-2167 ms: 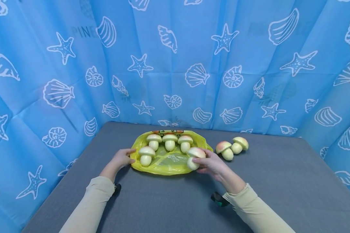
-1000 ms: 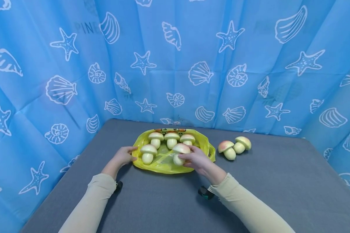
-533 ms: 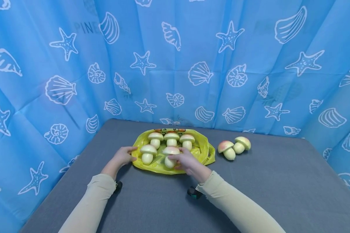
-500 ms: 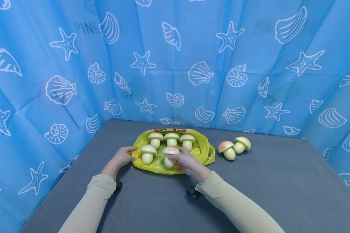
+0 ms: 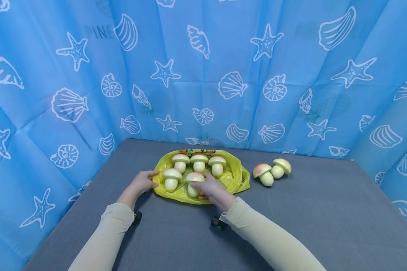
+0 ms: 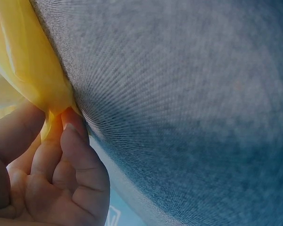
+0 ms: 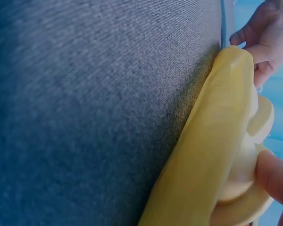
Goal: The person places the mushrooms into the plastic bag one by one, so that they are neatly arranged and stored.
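Note:
A yellow plastic bag (image 5: 238, 171) lies spread with its mouth up, and several toy mushrooms with pale stems stand in it. My left hand (image 5: 143, 183) pinches the bag's left edge; the left wrist view has the yellow film (image 6: 26, 52) gathered between thumb and fingers. My right hand (image 5: 214, 190) grips a pink-tinged mushroom (image 5: 195, 177) within the front of the bag, beside the front-left mushroom (image 5: 171, 183). In the right wrist view my thumb (image 7: 274, 175) lies on its stem (image 7: 240, 172), and the bag's front wall hides part of it.
Two more mushrooms, a reddish-capped one (image 5: 263, 174) and a paler one (image 5: 280, 168), lie on the grey table (image 5: 312, 210) right of the bag. A blue shell-print curtain (image 5: 203, 75) hangs behind and along both sides.
My right hand has carried the mushroom leftward from the bag's right side to beside the front-left one, and lower. My left hand keeps its hold on the bag's edge.

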Demonstrator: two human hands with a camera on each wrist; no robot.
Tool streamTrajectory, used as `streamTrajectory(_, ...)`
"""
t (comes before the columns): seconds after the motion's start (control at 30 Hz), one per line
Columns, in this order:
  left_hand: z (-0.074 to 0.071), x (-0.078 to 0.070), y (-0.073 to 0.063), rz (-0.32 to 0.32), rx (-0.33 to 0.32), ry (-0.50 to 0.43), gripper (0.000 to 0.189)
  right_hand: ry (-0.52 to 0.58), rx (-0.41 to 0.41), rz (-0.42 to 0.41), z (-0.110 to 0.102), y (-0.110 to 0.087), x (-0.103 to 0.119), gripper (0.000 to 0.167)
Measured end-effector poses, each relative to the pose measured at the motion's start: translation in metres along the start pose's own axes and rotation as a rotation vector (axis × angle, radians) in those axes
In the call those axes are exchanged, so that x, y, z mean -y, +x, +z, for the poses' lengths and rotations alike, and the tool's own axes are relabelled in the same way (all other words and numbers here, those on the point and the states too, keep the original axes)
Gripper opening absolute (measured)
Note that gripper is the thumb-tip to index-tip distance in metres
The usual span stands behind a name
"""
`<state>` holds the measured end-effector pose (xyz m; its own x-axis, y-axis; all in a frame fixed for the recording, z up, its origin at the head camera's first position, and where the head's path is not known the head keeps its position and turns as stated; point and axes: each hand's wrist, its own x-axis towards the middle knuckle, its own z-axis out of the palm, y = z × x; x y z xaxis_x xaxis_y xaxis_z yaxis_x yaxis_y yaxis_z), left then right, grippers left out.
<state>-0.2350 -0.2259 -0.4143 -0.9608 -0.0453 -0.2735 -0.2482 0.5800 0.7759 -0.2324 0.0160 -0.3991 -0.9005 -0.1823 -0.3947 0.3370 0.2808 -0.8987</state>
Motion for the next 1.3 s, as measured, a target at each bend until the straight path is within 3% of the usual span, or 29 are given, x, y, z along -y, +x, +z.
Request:
streamTrajectory(0.27,0.0,0.0,0.0,0.0,-0.01,0.006,0.052,-0.08,-0.063,0.006,0.006,0.007,0.0,0.076)
streamTrajectory(0.53,0.001,0.001,-0.002,-0.013,-0.01,0.006,0.053,-0.032,-0.038,0.018,0.005,-0.001,0.001,0.077)
streamTrajectory(0.77,0.001,0.0,0.001,-0.017,-0.002,-0.005,0.053,-0.005,0.007,0.009,-0.007,-0.011,0.001,0.077)
streamTrajectory(1.3,0.002,0.0,0.001,-0.031,-0.001,-0.007,0.053,0.034,-0.013,-0.076,-0.046,-0.033,0.007,0.072)
